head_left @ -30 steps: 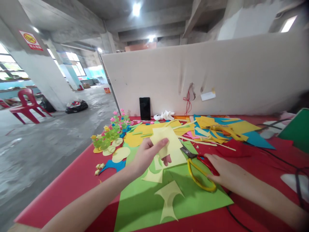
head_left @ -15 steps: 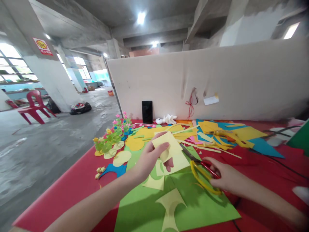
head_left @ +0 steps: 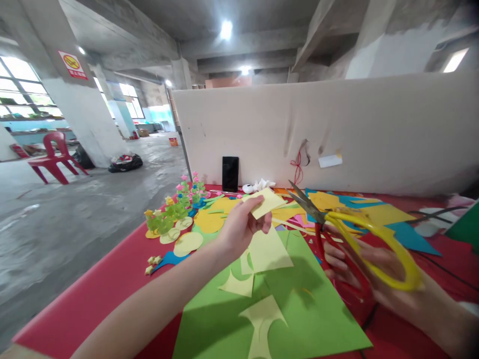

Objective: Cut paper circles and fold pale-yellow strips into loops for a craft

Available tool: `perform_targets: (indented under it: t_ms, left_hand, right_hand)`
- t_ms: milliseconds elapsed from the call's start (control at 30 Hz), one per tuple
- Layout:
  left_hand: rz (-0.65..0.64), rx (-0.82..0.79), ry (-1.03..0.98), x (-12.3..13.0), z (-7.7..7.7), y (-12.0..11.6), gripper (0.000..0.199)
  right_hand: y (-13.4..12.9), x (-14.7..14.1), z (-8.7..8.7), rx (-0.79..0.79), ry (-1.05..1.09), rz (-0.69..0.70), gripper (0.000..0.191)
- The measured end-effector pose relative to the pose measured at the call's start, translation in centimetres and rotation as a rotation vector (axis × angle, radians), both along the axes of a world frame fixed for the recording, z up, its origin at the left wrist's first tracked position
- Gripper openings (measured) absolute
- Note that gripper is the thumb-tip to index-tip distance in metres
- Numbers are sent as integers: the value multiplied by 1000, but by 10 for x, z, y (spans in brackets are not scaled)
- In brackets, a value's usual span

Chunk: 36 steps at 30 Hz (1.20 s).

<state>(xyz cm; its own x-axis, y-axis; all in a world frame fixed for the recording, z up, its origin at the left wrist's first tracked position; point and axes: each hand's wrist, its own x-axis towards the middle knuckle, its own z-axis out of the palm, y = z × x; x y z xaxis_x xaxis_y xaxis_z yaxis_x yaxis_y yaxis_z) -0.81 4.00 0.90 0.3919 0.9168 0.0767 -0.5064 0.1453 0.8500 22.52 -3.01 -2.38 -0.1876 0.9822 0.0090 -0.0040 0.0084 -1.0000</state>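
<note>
A small piece of pale yellow paper (head_left: 267,202) is pinched between the thumb and fingers of my left hand (head_left: 243,224), raised above the table. My right hand (head_left: 348,259) grips scissors (head_left: 322,217) with one yellow and one red handle. Their blades are parted and point up and left, apart from the paper. Beneath my left hand, a larger pale yellow sheet (head_left: 271,252) lies on a green sheet (head_left: 299,319). Pale yellow offcuts with curved edges (head_left: 264,319) rest nearer to me.
Small paper plants with stars (head_left: 168,214) and pale yellow discs (head_left: 189,243) stand at the left on the red table (head_left: 93,279). Coloured scraps (head_left: 389,207) cover the back right. A black phone (head_left: 230,173) leans on the white partition (head_left: 254,129).
The scissors have risen and turned, their blades now parted and tilted upward. My left hand has lifted the small paper piece up and away from the larger sheet.
</note>
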Motion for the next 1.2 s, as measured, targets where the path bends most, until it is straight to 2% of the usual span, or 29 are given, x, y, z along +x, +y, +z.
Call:
perform_targets:
  t_ms: [167,333,467,533,633,733,833,1033,1200]
  left_hand:
    - [33,-57,-56,4,-3,10,14]
    - [42,-70,-80,5,-7,13,15]
    - [47,-67,-89,6,-9,14,17]
    - [53,-66,-89,7,-10,14,17]
    - [62,-66,-86,7,-10,15,20]
    - [64,-60,-82,8,-11,14,21]
    - [57,-44,-75,10,-11,11,21]
    - [51,10,-54,12,-11,6,19]
    - [77,43,-40,10,-9,6,20]
  right_hand:
    - [-6,-26,4,-171,298,121,31]
    - [-15,-38,14,-263,388,221,15]
    - [-20,-40,20,-299,470,479,35]
    - [-22,-44,19,-319,498,612,41]
    - [-27,-53,12,-388,546,729,46]
    - [-31,-59,9,-390,554,737,46]
    - [-29,-59,14,-387,512,705,43]
    - [-24,-55,21,-325,494,655,26]
    - [-27,-54,16,-351,515,691,35]
